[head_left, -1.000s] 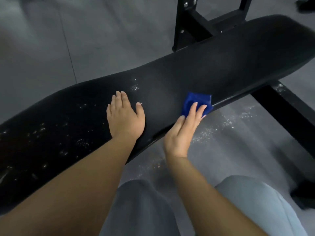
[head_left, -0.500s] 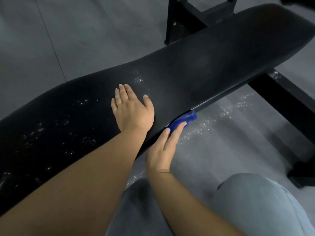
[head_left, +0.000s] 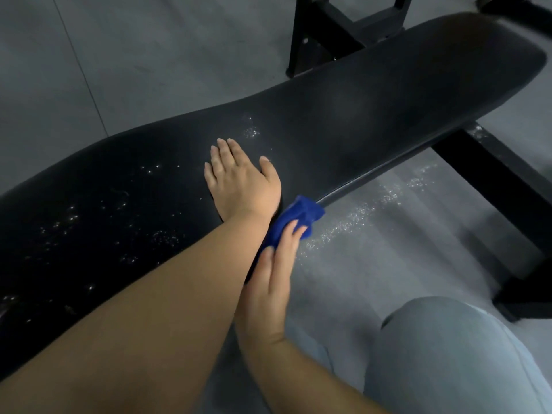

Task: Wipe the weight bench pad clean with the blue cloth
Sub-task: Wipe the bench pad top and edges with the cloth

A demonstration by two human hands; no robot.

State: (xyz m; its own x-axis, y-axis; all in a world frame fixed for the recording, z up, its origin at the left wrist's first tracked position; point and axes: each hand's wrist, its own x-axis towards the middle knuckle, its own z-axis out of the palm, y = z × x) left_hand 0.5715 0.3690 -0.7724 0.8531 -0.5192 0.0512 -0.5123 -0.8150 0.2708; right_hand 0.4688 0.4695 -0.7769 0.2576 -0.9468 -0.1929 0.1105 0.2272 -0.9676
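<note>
The long black weight bench pad [head_left: 373, 109] runs from lower left to upper right. White specks dot its left half; the right half looks smooth. My left hand [head_left: 242, 180] lies flat on the pad's middle, fingers together, palm down. My right hand [head_left: 273, 273] presses the blue cloth [head_left: 298, 218] against the pad's near side edge, just below my left wrist. Part of the cloth is hidden under my fingers and left forearm.
The black steel frame [head_left: 325, 34] rises behind the pad, and a black base beam [head_left: 504, 186] runs along the grey floor at the right. White crumbs [head_left: 364, 210] lie on the floor beneath the pad's near edge. My knee in grey trousers [head_left: 448, 354] fills the lower right.
My right hand has slid the cloth off the pad's top and leftward along the near edge, ending under my left wrist. The left hand stays planted on the pad.
</note>
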